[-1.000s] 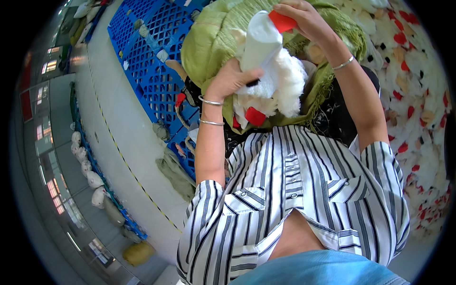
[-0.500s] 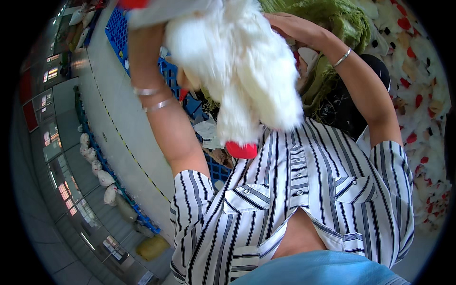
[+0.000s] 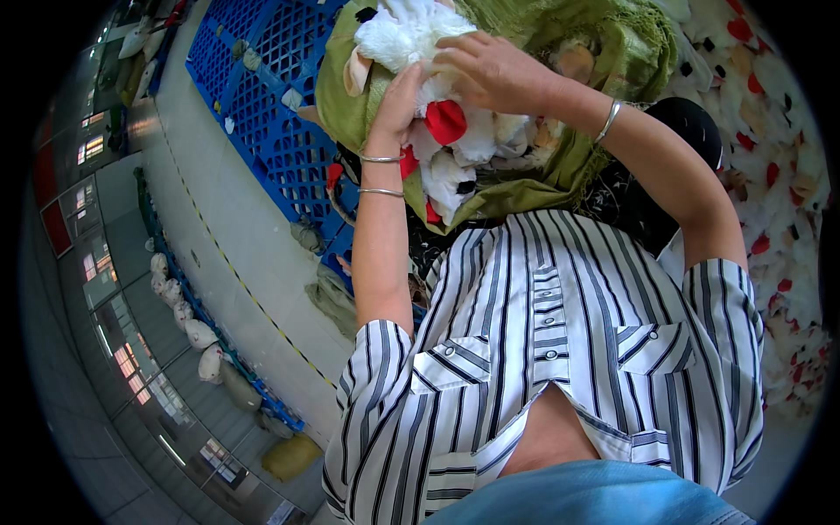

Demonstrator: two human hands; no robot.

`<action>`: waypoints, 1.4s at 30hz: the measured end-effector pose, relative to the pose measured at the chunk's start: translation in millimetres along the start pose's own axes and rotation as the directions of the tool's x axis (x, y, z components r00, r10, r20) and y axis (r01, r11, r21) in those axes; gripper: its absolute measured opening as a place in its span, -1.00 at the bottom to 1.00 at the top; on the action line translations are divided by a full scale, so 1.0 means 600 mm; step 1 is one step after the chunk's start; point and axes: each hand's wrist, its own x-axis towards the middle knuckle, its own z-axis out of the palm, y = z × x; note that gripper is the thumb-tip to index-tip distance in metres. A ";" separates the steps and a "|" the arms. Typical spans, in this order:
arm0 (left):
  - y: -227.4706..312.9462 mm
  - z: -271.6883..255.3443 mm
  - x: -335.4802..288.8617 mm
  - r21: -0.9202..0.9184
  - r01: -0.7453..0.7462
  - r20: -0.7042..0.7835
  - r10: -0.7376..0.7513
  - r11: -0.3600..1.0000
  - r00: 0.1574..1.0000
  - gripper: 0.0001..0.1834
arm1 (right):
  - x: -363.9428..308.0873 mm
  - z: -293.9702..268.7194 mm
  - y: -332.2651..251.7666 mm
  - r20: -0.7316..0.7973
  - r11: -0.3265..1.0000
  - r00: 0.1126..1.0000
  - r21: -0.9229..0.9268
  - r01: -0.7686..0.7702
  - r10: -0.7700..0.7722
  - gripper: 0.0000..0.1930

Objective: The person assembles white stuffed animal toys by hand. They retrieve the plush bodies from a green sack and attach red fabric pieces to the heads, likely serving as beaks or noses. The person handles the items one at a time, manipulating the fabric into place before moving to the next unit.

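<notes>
place: likely toy factory | blue pallets | plush heaps

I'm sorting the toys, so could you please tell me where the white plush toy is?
In the head view it sits top centre: the white plush toy is held between the left hand and right hand, above the green cloth sack.

Single view only: head-worn fisheye, left of pair, looks steeply down own chest. Striped shirt fills lower centre, very near. Both hands at top edge, close range. Blue pallets and floor bend toward left rim; far background blurred, probably warehouse aisle.
</notes>
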 end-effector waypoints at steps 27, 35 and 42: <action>0.129 0.123 -0.073 0.375 -0.440 -0.219 0.539 0.816 0.813 -0.82 | 0.037 -0.172 0.008 -0.262 0.889 0.958 0.458 0.016 0.118 -0.76; 0.140 0.152 -0.071 0.184 -0.524 -0.199 0.554 0.832 0.809 -0.87 | 0.039 -0.182 -0.026 0.046 0.546 0.959 0.814 -0.200 0.281 -0.82; 0.119 0.143 -0.057 0.300 -0.638 -0.096 0.688 0.709 0.719 -0.81 | 0.027 -0.120 0.005 0.057 0.505 0.965 0.843 -0.183 0.255 -0.71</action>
